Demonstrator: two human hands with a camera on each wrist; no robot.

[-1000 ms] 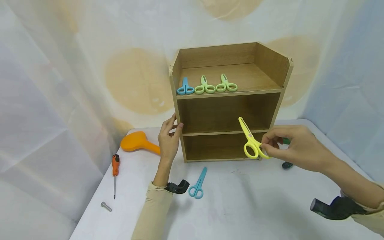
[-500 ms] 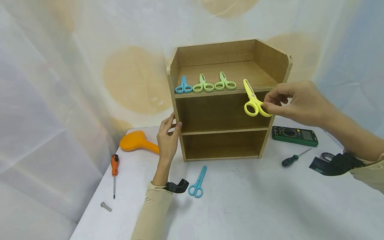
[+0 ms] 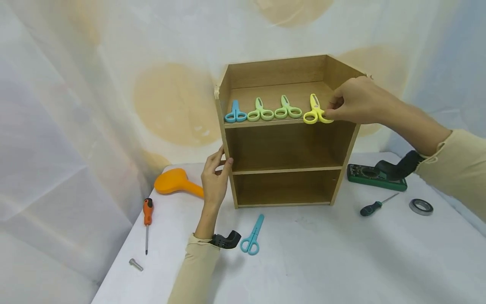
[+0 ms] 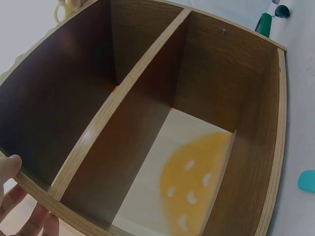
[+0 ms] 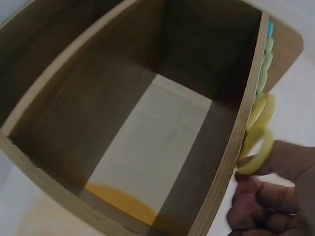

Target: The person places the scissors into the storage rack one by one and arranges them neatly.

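My right hand pinches one handle loop of the yellow scissors at the front edge of the top tier, blades pointing back. In the right wrist view, yellow loops lie against that edge. Blue scissors and two pairs of green scissors, the left and the right, lie in a row to the left. My left hand grips the left side panel of the wooden shelf, thumb on the front edge, fingers outside. Another pair of blue scissors lies on the table.
On the left of the table lie an orange paddle-shaped object, an orange screwdriver and a bolt. To the right are a green multimeter, a dark green screwdriver and a roll of tape.
My right hand has risen with the yellow scissors from before the lower tiers to the top tier's front edge. The left hand keeps its hold on the shelf.
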